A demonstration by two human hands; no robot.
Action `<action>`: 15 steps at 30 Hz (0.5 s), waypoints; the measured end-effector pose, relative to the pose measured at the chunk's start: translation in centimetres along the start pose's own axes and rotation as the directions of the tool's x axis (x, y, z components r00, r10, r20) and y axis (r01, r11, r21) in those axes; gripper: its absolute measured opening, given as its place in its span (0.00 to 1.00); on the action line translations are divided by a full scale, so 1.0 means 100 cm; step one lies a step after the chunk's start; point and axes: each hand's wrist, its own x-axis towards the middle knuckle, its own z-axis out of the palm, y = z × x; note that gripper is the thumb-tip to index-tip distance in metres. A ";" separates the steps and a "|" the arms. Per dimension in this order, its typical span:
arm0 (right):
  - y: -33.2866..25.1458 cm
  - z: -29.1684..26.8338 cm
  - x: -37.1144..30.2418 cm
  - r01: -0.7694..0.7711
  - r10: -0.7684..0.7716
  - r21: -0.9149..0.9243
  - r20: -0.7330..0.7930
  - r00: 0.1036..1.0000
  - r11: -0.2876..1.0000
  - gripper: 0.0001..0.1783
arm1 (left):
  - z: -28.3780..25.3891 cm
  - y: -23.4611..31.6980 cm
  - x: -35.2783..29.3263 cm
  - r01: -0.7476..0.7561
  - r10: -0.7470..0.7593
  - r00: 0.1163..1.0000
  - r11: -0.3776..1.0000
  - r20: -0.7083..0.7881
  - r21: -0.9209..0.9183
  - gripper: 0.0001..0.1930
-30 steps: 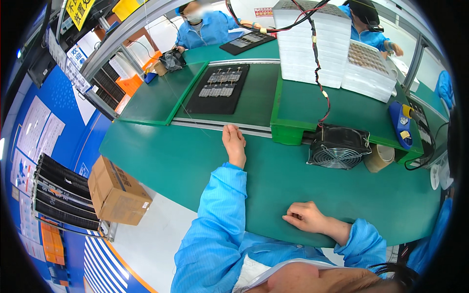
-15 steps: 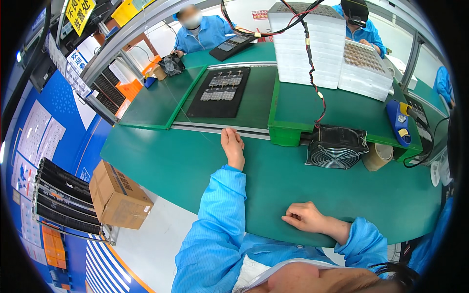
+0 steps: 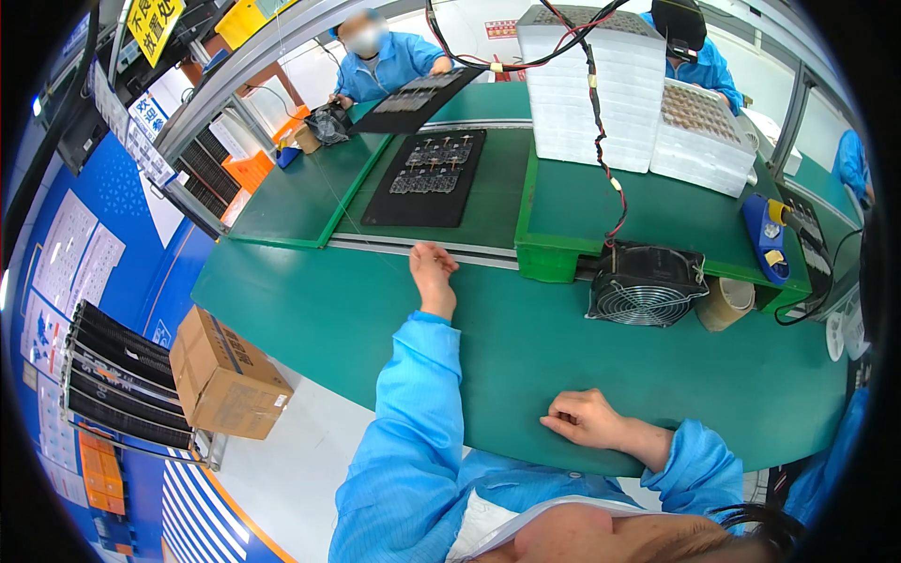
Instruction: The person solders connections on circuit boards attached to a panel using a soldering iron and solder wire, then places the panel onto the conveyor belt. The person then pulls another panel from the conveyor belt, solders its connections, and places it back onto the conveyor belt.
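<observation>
The left grip (image 3: 434, 280) lies flat and empty, fingers stretched forward, at the far edge of the green surface (image 3: 328, 319), its fingertips touching the metal rail of the conveyor. Just beyond them, on the belt, rests a black tray (image 3: 427, 178) carrying small circuit boards. The right grip (image 3: 584, 418) sits loosely curled near the surface's near edge, holding nothing. A black fan (image 3: 646, 284) stands to the right, a cardboard box (image 3: 225, 375) on the floor to the left.
</observation>
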 end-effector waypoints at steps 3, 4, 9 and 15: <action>-0.001 -0.001 0.000 -0.002 0.002 0.005 -0.001 1.000 1.000 0.11 | -0.020 0.010 0.019 0.025 -0.033 0.997 0.994 -0.072 -0.109 0.21; 0.000 -0.001 0.000 -0.008 0.008 0.007 0.003 1.000 1.000 0.11 | -0.027 0.015 0.026 0.058 -0.067 0.996 0.990 -0.067 -0.126 0.30; 0.001 -0.001 -0.001 -0.017 0.016 0.016 0.010 1.000 1.000 0.11 | -0.050 0.047 0.056 0.088 -0.138 0.983 0.936 -0.125 -0.340 0.37; 0.000 -0.004 -0.001 -0.033 0.033 0.013 -0.003 0.999 0.999 0.10 | -0.053 0.049 0.093 0.150 -0.202 0.973 0.920 -0.111 -0.362 0.37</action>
